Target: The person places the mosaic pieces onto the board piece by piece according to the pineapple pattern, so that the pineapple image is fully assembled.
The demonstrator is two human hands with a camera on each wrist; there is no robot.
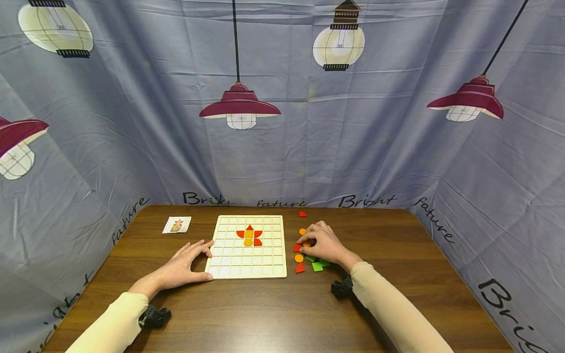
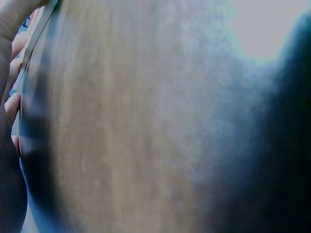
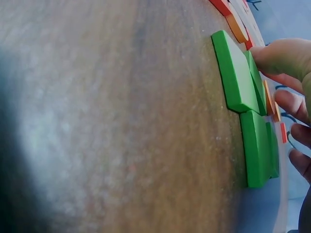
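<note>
A cream grid board point(image 1: 247, 264) lies on the table. Set on it are a red triangle point(image 1: 250, 227), an orange square point(image 1: 248, 234), an orange disc point(image 1: 248, 242) and several red curved pieces point(image 1: 258, 242). My left hand point(image 1: 183, 267) rests at the board's left edge, thumb and fingers spread along it. To the right of the board, my right hand point(image 1: 324, 242) pinches a red piece point(image 1: 297, 248) between thumb and index finger. Green pieces point(image 3: 233, 73) lie below that hand, close to the thumb in the right wrist view. The left wrist view is mostly blurred tabletop.
A small pattern card point(image 1: 177, 225) lies at the table's back left. Loose orange discs point(image 1: 299, 258) and red pieces point(image 1: 300, 268) surround the right hand, with another red piece point(image 1: 302, 214) near the back edge. Printed curtains point(image 1: 282, 162) hang behind the wooden table point(image 1: 247, 314).
</note>
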